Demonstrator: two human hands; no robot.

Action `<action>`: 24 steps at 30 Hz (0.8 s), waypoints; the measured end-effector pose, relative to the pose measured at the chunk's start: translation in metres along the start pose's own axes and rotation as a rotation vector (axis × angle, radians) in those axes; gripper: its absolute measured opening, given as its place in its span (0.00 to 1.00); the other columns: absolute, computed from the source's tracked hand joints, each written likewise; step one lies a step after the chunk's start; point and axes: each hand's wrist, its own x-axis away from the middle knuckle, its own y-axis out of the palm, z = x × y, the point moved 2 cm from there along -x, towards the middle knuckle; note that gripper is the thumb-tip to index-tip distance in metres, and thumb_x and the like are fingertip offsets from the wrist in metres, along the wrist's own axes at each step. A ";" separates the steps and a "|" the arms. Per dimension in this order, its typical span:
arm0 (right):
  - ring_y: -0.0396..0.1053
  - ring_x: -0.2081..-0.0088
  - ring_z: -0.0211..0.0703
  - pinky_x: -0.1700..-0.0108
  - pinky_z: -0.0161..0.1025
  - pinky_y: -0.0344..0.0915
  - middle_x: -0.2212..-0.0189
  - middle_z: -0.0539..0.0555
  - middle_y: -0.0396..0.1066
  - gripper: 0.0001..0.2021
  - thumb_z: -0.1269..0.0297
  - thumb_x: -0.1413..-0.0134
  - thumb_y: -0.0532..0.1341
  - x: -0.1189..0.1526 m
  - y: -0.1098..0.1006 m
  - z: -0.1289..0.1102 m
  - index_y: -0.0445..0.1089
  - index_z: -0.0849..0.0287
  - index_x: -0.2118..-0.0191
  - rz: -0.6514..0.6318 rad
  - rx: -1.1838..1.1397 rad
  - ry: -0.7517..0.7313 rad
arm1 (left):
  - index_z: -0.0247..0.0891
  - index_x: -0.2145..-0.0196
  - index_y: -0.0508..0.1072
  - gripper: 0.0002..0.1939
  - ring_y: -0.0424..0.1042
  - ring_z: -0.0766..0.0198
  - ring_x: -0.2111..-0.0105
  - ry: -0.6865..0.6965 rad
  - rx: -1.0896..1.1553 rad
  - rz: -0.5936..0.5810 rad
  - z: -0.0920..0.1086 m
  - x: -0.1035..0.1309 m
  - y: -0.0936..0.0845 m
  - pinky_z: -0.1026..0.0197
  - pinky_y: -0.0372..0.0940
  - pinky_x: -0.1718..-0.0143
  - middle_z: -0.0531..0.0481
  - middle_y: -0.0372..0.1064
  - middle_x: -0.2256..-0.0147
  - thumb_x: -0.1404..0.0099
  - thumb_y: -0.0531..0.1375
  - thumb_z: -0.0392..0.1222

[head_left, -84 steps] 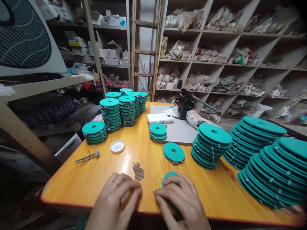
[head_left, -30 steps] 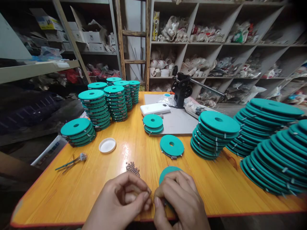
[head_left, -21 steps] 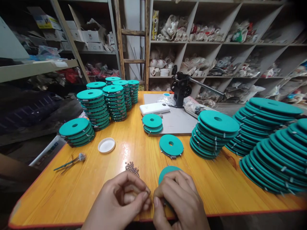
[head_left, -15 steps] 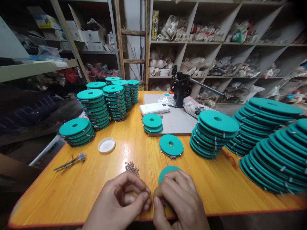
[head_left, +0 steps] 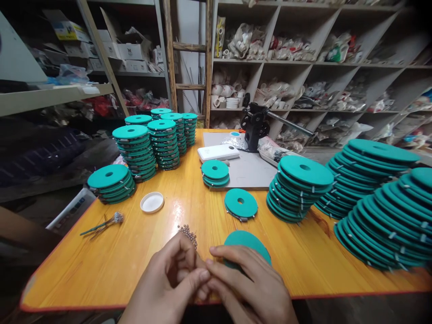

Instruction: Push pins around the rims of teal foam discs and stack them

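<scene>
My left hand (head_left: 172, 279) is at the table's front edge, its thumb and fingers pinched on something too small to make out. Touching its fingertips is my right hand (head_left: 245, 281), fingers bent and pressed close together; what it holds, if anything, is hidden. A green foam disc (head_left: 249, 243) lies partly behind the right hand. Small metallic beads (head_left: 188, 234) are piled just beyond the left hand. Farther back a second green disc (head_left: 240, 203) with a centre hole lies flat on the wooden table (head_left: 189, 193).
Stacked green discs stand at left (head_left: 110, 182) and right (head_left: 300, 189). A white lid (head_left: 152, 202), a wire bundle (head_left: 103, 223), a white power bank (head_left: 218, 153) and a black clamp-like device (head_left: 253, 128) are also on the table. Shelves stand behind.
My right hand's fingers have straightened somewhat and moved left against the left fingertips. More of the near green disc shows. The view has shifted slightly.
</scene>
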 end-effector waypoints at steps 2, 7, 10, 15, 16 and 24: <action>0.74 0.63 0.39 0.62 0.34 0.73 0.64 0.55 0.76 0.12 0.81 0.47 0.58 0.001 0.000 0.000 0.72 0.59 0.62 0.028 -0.028 0.023 | 0.39 0.72 0.59 0.14 0.69 0.66 0.74 -0.020 0.045 -0.023 0.002 0.000 0.002 0.63 0.67 0.70 0.56 0.66 0.76 0.36 0.62 0.43; 0.74 0.57 0.42 0.56 0.37 0.73 0.59 0.59 0.75 0.13 0.77 0.48 0.59 0.004 0.000 0.000 0.71 0.63 0.56 0.062 -0.005 0.038 | 0.39 0.72 0.59 0.16 0.70 0.66 0.76 -0.019 0.054 -0.004 0.009 0.001 0.005 0.62 0.68 0.71 0.55 0.67 0.77 0.38 0.64 0.45; 0.74 0.61 0.40 0.60 0.36 0.73 0.64 0.56 0.74 0.12 0.82 0.49 0.60 0.004 -0.002 -0.001 0.72 0.60 0.60 0.066 -0.101 0.038 | 0.39 0.72 0.59 0.13 0.71 0.64 0.75 -0.032 0.017 -0.021 0.009 0.001 0.004 0.61 0.68 0.71 0.54 0.68 0.76 0.38 0.62 0.42; 0.71 0.62 0.39 0.65 0.33 0.72 0.65 0.55 0.68 0.10 0.80 0.47 0.58 0.004 -0.005 -0.001 0.70 0.59 0.64 0.092 -0.180 0.148 | 0.39 0.61 0.72 0.06 0.71 0.61 0.67 0.129 -0.381 -0.077 0.011 -0.002 0.014 0.62 0.65 0.66 0.47 0.70 0.64 0.37 0.59 0.37; 0.71 0.63 0.38 0.66 0.32 0.71 0.65 0.55 0.66 0.09 0.79 0.46 0.57 0.005 -0.006 0.000 0.70 0.59 0.64 0.093 -0.186 0.178 | 0.39 0.62 0.75 0.06 0.69 0.62 0.68 0.172 -0.464 -0.089 0.012 -0.002 0.017 0.62 0.64 0.68 0.47 0.70 0.65 0.36 0.59 0.37; 0.69 0.66 0.35 0.67 0.27 0.69 0.67 0.53 0.63 0.06 0.76 0.41 0.54 0.015 -0.011 0.011 0.63 0.58 0.65 -0.013 -0.116 0.257 | 0.36 0.69 0.76 0.08 0.65 0.67 0.76 0.262 -0.558 -0.040 0.007 -0.008 0.028 0.67 0.59 0.75 0.50 0.67 0.74 0.36 0.57 0.37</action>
